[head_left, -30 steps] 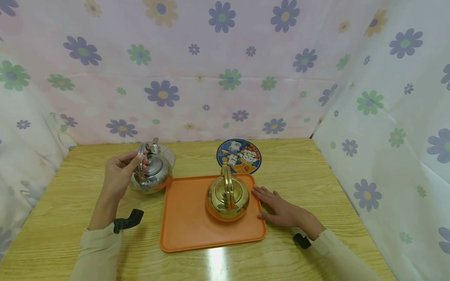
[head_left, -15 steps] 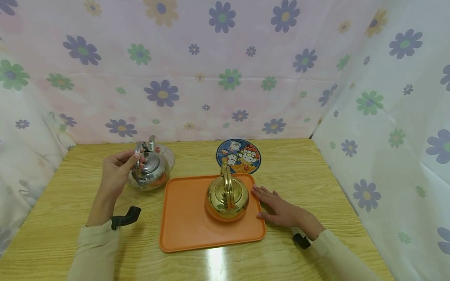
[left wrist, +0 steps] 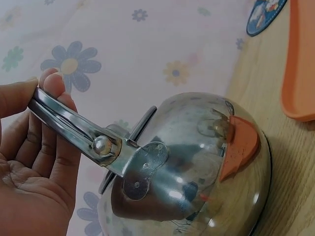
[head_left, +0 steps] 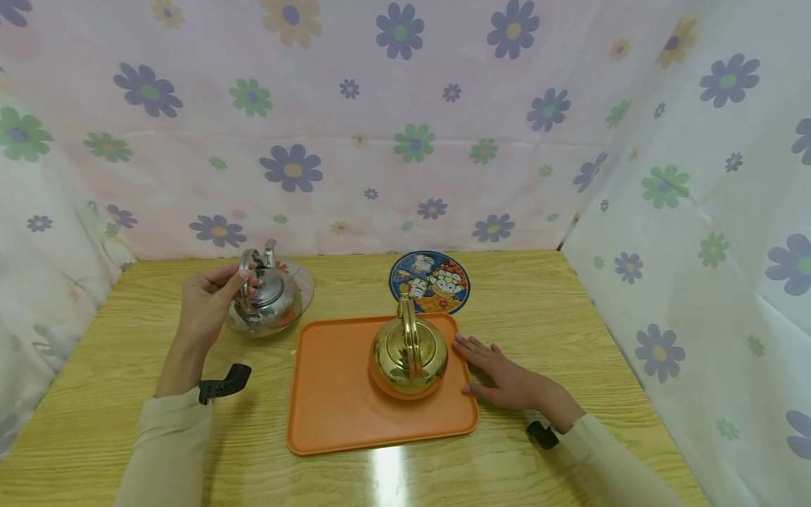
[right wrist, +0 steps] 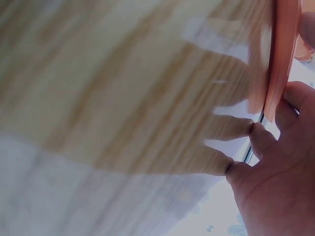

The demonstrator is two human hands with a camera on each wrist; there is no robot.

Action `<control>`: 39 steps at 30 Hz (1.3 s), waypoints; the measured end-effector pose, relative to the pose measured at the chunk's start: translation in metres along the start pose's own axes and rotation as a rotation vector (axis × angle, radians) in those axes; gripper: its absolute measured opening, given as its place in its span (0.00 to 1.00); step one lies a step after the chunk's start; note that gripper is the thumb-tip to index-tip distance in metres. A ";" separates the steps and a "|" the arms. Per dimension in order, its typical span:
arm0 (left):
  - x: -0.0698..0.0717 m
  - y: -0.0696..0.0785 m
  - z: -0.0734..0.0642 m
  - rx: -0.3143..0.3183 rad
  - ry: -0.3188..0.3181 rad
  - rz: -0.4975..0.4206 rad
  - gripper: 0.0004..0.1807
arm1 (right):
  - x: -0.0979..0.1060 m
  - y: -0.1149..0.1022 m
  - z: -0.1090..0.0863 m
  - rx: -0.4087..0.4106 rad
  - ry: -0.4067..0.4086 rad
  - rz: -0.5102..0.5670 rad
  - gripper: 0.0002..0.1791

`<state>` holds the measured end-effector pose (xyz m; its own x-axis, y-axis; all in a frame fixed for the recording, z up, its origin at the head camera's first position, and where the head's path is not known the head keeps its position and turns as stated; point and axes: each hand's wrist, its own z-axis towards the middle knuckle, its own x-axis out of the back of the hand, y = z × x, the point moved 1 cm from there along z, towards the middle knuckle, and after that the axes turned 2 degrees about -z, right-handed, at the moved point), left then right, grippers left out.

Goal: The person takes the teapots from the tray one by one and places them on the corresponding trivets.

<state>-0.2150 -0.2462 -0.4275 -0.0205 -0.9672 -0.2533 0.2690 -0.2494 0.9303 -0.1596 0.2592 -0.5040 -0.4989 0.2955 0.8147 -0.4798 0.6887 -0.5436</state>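
Note:
At the left of the table, my left hand (head_left: pixel 205 306) pinches the raised handle of a silver kettle (head_left: pixel 274 310) between thumb and fingers. The left wrist view shows the kettle's shiny body (left wrist: pixel 197 162) and the riveted joint of its handle (left wrist: pixel 74 123). A gold kettle (head_left: pixel 395 355) stands on the right half of an orange tray (head_left: pixel 332 422), its handle upright. Beside that tray, my right hand (head_left: pixel 507 380) lies with fingers spread, fingertips at the tray's right rim. In the right wrist view the tray's edge (right wrist: pixel 285 54) meets the thumb side of this hand (right wrist: pixel 280 182).
Behind the tray lies a round blue mat (head_left: pixel 431 278) with cartoon figures. A pale round mat (head_left: pixel 304 282) is partly hidden behind the silver kettle. Flowered cloth (head_left: pixel 355 176) hangs along the back and sides of the wooden table (head_left: pixel 538 289).
My left hand has carried the silver kettle a little left and toward the back, away from the tray's corner. The right hand, tray and gold kettle have stayed put.

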 end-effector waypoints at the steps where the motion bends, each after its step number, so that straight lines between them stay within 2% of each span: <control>1: 0.000 0.000 0.001 0.003 0.001 0.002 0.11 | 0.000 0.000 0.000 0.002 0.001 0.001 0.44; 14: 0.007 -0.005 0.014 -0.003 -0.014 -0.012 0.11 | -0.001 0.000 0.001 0.018 0.003 0.013 0.44; 22: 0.008 -0.005 0.021 0.056 0.020 0.080 0.30 | 0.000 0.000 0.001 0.021 0.008 0.007 0.44; 26: 0.009 -0.006 0.024 0.068 0.033 0.088 0.30 | -0.001 -0.001 0.000 0.021 0.008 0.009 0.44; 30: 0.008 -0.006 0.028 0.057 0.050 0.099 0.28 | -0.001 0.000 0.000 0.020 0.008 0.013 0.44; 34: 0.009 -0.006 0.031 0.049 0.048 0.107 0.30 | -0.001 0.000 0.000 0.016 0.007 0.012 0.44; 39: 0.010 -0.008 0.035 0.066 0.036 0.069 0.32 | -0.001 -0.001 0.001 0.026 0.014 0.012 0.43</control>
<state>-0.2509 -0.2558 -0.4284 0.0305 -0.9802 -0.1958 0.2047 -0.1856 0.9611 -0.1591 0.2578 -0.5047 -0.4952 0.3130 0.8105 -0.4921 0.6677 -0.5585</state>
